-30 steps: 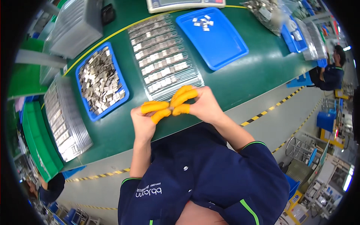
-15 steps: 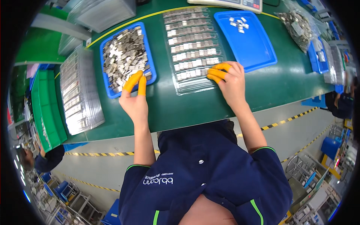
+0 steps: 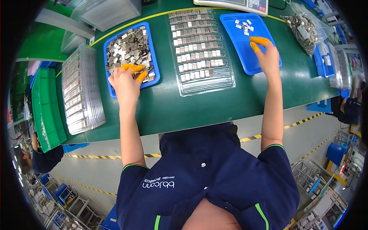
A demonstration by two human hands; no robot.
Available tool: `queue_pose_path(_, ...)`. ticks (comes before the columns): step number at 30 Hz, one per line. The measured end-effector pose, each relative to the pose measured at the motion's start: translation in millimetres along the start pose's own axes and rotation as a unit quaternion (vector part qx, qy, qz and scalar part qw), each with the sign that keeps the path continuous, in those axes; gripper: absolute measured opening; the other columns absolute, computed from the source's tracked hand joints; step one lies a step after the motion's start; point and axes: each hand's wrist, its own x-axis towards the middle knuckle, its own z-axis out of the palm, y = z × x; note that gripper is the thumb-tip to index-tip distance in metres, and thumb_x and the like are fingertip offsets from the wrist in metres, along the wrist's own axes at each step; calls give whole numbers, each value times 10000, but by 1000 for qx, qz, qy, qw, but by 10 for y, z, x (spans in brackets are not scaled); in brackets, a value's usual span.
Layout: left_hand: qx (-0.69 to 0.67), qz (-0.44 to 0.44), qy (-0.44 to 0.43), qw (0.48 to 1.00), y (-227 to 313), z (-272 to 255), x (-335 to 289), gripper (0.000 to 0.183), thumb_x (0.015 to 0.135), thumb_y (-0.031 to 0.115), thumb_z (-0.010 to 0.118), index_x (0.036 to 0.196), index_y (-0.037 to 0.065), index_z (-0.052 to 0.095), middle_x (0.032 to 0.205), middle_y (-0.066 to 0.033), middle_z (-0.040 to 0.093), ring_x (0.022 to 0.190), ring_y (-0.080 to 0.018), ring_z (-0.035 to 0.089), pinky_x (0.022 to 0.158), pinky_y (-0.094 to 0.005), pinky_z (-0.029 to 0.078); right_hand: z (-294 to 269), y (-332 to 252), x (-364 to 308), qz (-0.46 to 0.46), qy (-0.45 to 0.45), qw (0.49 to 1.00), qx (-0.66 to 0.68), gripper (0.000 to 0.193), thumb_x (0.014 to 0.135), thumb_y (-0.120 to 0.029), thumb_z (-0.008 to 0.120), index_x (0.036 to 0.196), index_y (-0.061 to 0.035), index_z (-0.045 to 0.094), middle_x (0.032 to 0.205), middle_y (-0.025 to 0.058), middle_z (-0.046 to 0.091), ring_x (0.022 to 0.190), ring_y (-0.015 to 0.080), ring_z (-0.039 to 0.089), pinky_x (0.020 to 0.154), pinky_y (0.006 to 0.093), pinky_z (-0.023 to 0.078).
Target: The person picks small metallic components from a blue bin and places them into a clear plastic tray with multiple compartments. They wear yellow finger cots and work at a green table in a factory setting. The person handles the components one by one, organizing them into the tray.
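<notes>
My left hand (image 3: pixel 126 81), in yellow finger cots, reaches into the near part of a blue tray (image 3: pixel 152 50) heaped with small silvery metal pieces (image 3: pixel 132 44). Its thumb and forefinger are apart, and no piece shows between them. My right hand (image 3: pixel 266 57), also in yellow finger cots, hovers above a second blue tray (image 3: pixel 245 59), thumb and forefinger spread with nothing visible between them. Several small pieces (image 3: pixel 244 27) lie at that tray's far end. Between the hands lies a clear plastic tray (image 3: pixel 191 91) with rows of metal pieces; its nearest row is filled only on the left.
Stacked clear trays (image 3: pixel 82 92) and a green bin (image 3: pixel 48 103) stand at the left. A weighing scale (image 3: pixel 237 4) sits at the far edge. At the right are a bag of parts (image 3: pixel 303 32) and a small blue bin (image 3: pixel 322 63). People work at both sides.
My right hand has left the clear tray's nearest row and moved right, over the second blue tray. My left hand has shifted left and turned, its fingers now pointing right over the heaped pieces.
</notes>
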Motion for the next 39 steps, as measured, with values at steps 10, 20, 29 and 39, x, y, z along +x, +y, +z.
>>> queue_pose_path(10, -174, -71, 18, 982, 130, -101, -61, 219, 677, 121, 760, 838, 4, 668, 790, -93, 634, 746, -202, 581, 681, -339, 440, 165, 169, 309, -9, -92, 995, -47, 558, 731, -276, 729, 1217, -79, 536, 1184, 168, 541, 1087, 302, 511, 939, 373, 406)
queue_pose_path(20, -554, -198, 68, 806, 421, -46, -288, 235, 769, -26, 671, 994, -76, 626, 899, -123, 660, 788, -161, 643, 743, -258, 525, 208, 137, 396, 19, -65, 995, -79, 496, 712, -241, 743, 1132, -30, 585, 1067, 163, 575, 977, 283, 565, 835, 379, 462)
queue_pose_path(29, -699, -249, -19, 670, 715, -60, -287, 293, 778, -20, 656, 1055, -90, 591, 911, -177, 649, 766, -209, 656, 715, -271, 546, 281, 3, 340, -24, -8, 981, -191, 237, 736, -73, 654, 956, 9, 630, 876, 157, 636, 747, 299, 631, 700, 365, 507)
queue_pose_path(39, -707, -228, -101, 662, 839, -43, -392, 280, 794, 18, 652, 1055, -69, 600, 935, -147, 649, 799, -192, 651, 758, -263, 531, -14, -398, -242, 112, 77, 940, 313, 278, 802, 62, 597, 1071, -11, 606, 921, 116, 639, 883, 198, 646, 768, 262, 514)
